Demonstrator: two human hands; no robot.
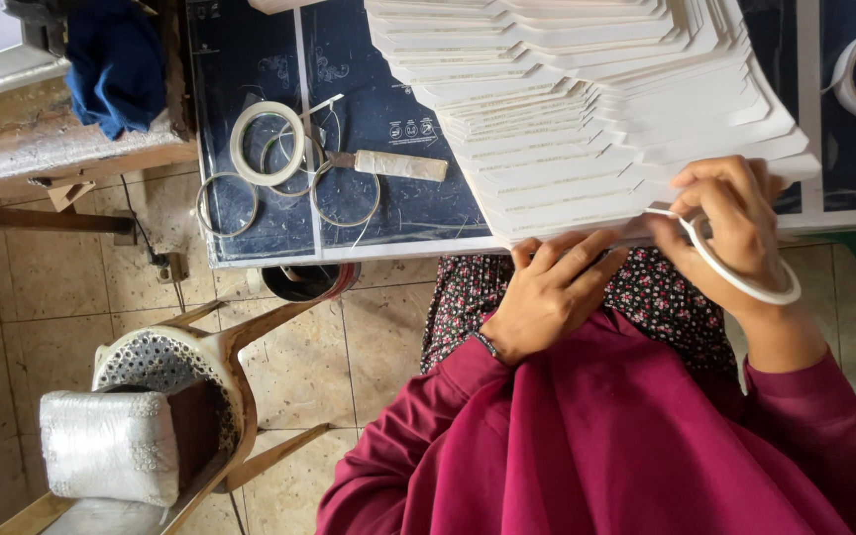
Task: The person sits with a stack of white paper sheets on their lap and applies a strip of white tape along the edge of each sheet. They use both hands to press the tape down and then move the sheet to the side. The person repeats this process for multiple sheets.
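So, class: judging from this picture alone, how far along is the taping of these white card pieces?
Done: hard to tell; no finished pieces show apart from the fanned stack of white card pieces. In hand: the left hand presses the nearest piece's edge while the right hand, tape roll around its wrist, draws tape along it. Left: apparently most of the stack. Another tape roll and empty rings lie on the blue table.

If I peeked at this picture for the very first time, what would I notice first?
Probably the big fanned stack of white card sheets spread over the dark blue table at the top. Just below it, the left hand presses the stack's near edge while the right hand, a white tape ring around its wrist, pinches the edge. More tape rings lie at the table's left.
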